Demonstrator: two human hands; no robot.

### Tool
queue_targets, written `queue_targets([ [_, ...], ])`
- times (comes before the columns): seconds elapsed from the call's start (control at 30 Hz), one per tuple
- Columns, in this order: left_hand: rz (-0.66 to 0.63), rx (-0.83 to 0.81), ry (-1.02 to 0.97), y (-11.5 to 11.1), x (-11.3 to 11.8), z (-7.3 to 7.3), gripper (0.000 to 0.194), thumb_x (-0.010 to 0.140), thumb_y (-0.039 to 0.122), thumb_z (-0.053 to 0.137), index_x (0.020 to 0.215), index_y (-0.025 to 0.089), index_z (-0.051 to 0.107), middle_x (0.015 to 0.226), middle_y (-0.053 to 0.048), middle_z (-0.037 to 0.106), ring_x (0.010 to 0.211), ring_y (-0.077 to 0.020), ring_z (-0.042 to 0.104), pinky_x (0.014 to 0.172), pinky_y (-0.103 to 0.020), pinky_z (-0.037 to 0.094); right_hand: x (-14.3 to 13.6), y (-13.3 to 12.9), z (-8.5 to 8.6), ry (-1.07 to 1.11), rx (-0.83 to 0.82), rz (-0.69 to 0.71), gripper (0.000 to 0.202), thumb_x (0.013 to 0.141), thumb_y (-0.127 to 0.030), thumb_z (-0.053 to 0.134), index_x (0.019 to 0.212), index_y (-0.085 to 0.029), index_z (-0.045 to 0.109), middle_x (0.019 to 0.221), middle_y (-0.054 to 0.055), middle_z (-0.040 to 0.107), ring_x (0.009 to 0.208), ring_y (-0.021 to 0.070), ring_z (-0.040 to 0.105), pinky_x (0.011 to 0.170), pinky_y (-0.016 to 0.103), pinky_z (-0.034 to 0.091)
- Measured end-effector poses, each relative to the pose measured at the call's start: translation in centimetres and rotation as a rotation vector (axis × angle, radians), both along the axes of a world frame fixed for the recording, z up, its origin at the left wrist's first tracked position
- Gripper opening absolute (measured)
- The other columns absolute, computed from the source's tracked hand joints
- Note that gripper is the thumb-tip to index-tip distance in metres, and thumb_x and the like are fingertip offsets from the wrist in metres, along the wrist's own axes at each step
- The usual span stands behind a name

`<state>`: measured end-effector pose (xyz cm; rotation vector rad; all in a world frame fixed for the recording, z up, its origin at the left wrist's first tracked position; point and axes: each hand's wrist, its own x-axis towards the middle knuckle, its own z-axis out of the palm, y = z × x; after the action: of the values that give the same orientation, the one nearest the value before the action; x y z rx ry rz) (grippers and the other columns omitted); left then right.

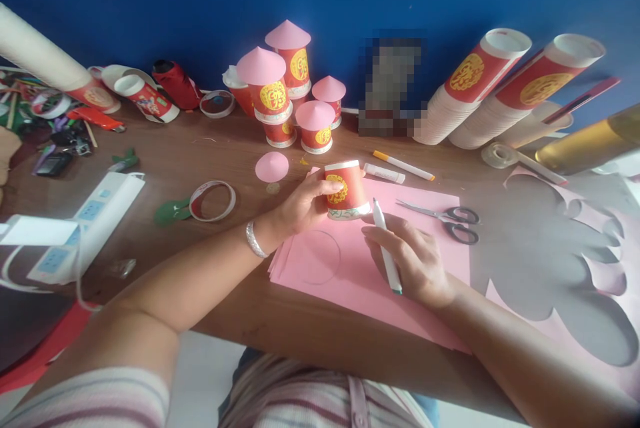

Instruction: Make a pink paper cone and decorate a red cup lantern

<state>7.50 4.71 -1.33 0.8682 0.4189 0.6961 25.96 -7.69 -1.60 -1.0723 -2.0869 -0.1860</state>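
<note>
My left hand (313,201) grips a short red paper cup (356,187) with a gold emblem, its thumb across the front. Green marks run along the cup's white lower band. Just right of it, my right hand (417,258) holds a white marker (389,251) with its tip up near the cup and its green end down. Beneath both hands lies a stack of pink paper (350,281), with a drawn circle on the top sheet. Scissors (453,218) rest on the paper's right side. A marker cap, if there is one, cannot be made out.
Red cups with pink cone tops (270,91) stand at the back. Tall cup stacks (453,111) lean at the right. An orange-capped marker (405,166), tape roll (499,155) and cut pink scraps (613,275) lie around. A power strip (95,221) is at left.
</note>
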Motion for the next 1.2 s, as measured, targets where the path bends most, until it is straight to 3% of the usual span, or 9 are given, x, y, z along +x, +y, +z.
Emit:
queue_targets([
  [0.17,0.009,0.036,0.030,-0.34,0.01,0.15,0.033,0.078,0.043,0.081,0.086,0.015,0.064,0.086,-0.003,0.062,0.076,-0.0133,0.057,0.071,-0.029,0.047,-0.12,0.02,0.10,-0.053,0.026,0.080,0.032,0.092,-0.004,0.059,0.123,-0.014,0.061,0.106,0.015,0.072,0.100,0.0243,0.072,0.080,0.037,0.064],
  [0.27,-0.007,0.053,0.051,-0.30,0.04,-0.05,0.033,0.078,0.042,0.082,0.085,0.015,0.064,0.079,-0.001,0.057,0.072,-0.0116,0.054,0.068,-0.027,0.045,-0.19,0.07,0.14,-0.052,0.021,0.113,0.032,0.091,-0.003,0.059,0.121,-0.012,0.061,0.105,0.016,0.072,0.101,0.0252,0.072,0.081,0.038,0.064],
  [0.5,-0.005,0.074,0.018,-0.03,0.16,0.07,0.034,0.081,0.038,0.080,0.104,0.014,0.071,0.097,-0.009,0.068,0.085,-0.0175,0.061,0.077,-0.030,0.050,-0.15,-0.03,0.01,-0.008,0.028,0.113,0.036,0.089,-0.006,0.065,0.123,-0.013,0.060,0.100,0.013,0.072,0.088,0.0217,0.071,0.073,0.036,0.061],
  [0.67,-0.020,0.053,-0.008,0.19,-0.23,-0.05,0.034,0.085,0.034,0.073,0.113,0.015,0.072,0.107,-0.011,0.069,0.096,-0.0222,0.065,0.086,-0.035,0.052,-0.09,0.16,0.09,0.053,0.035,-0.001,0.043,0.090,-0.007,0.065,0.130,-0.020,0.056,0.097,0.007,0.073,0.085,0.0196,0.072,0.071,0.032,0.059],
  [0.83,0.003,0.043,-0.010,0.17,-0.45,-0.38,0.029,0.087,0.030,0.068,0.112,0.016,0.073,0.101,-0.008,0.070,0.093,-0.0210,0.065,0.084,-0.035,0.053,-0.07,0.23,0.07,0.062,0.031,-0.123,0.042,0.090,-0.008,0.066,0.128,-0.021,0.058,0.100,0.008,0.073,0.083,0.0187,0.071,0.069,0.029,0.058],
  [0.97,0.047,0.045,-0.004,0.15,-0.28,-0.26,0.024,0.085,0.030,0.070,0.104,0.015,0.074,0.097,-0.008,0.071,0.089,-0.0200,0.065,0.083,-0.033,0.052,-0.12,0.21,-0.14,0.062,0.012,-0.092,0.040,0.090,-0.007,0.066,0.127,-0.019,0.057,0.103,0.010,0.073,0.087,0.0197,0.072,0.070,0.030,0.059],
  [1.2,0.039,0.004,0.011,0.12,-0.03,0.15,0.031,0.087,0.030,0.064,0.111,0.014,0.074,0.112,-0.012,0.074,0.103,-0.0245,0.067,0.090,-0.035,0.052,-0.15,0.05,-0.34,0.039,-0.029,0.012,0.040,0.090,-0.003,0.062,0.128,-0.015,0.057,0.109,0.015,0.073,0.092,0.0218,0.073,0.073,0.031,0.060],
])
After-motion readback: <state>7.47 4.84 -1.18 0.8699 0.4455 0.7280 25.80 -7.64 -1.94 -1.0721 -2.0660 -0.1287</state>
